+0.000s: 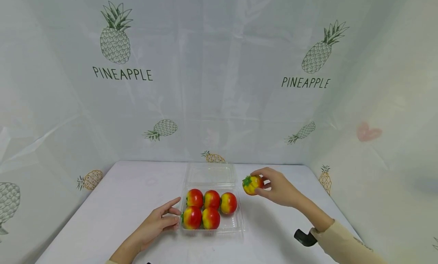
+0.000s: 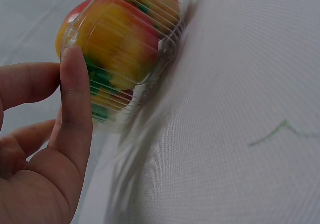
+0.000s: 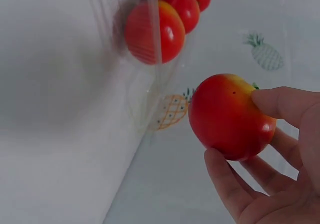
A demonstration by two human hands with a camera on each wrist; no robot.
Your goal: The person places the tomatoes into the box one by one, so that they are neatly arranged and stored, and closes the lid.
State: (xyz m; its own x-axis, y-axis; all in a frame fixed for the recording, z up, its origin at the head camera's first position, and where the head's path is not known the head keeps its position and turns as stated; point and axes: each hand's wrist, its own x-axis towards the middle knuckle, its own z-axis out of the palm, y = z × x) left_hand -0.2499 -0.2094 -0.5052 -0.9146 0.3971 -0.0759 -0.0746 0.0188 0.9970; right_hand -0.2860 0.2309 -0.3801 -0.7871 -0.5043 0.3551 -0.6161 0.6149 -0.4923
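Note:
In the head view, a clear plastic clamshell box (image 1: 232,223) lies with its lid (image 1: 210,174) folded back. Several red-and-yellow toy fruits (image 1: 211,218) sit in it in two rows; bare plastic shows at its front right. My left hand (image 1: 159,222) is at the box's left side, fingers loosely extended; the left wrist view has the thumb (image 2: 75,93) against the ribbed wall. To the right of the box, my right hand (image 1: 278,188) holds another red-and-yellow toy fruit (image 3: 227,119) above the table between thumb and fingertips. Its green leafy top (image 1: 247,180) faces left.
The white table (image 1: 140,184) stretches out on both sides of the box. A pale curtain (image 1: 208,85) printed with pineapples hangs behind and around it. A black strap-like piece (image 1: 305,238) sits by the right sleeve.

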